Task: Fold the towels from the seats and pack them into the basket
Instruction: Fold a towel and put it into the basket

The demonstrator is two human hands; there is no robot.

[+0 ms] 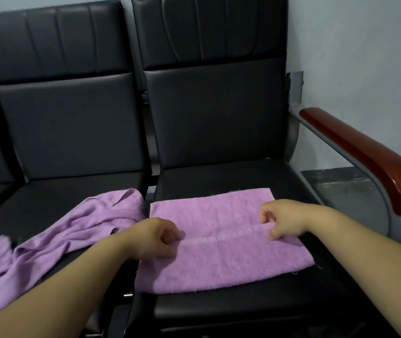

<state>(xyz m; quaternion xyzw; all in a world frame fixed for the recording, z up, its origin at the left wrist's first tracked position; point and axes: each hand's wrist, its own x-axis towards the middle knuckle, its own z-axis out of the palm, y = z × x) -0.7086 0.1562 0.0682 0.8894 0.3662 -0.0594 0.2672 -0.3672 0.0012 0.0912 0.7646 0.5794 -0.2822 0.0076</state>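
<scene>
A purple towel lies flat on the right black seat, with one layer folded so its hem runs across the middle. My left hand pinches the left end of that hem. My right hand pinches the hem's right end. A second purple towel lies crumpled on the left seat, trailing toward the lower left corner. No basket is in view.
The seats form a joined row with tall black backrests. A red-brown wooden armrest on a grey metal frame stands to the right of the right seat. Behind it are a pale wall and a dark floor strip.
</scene>
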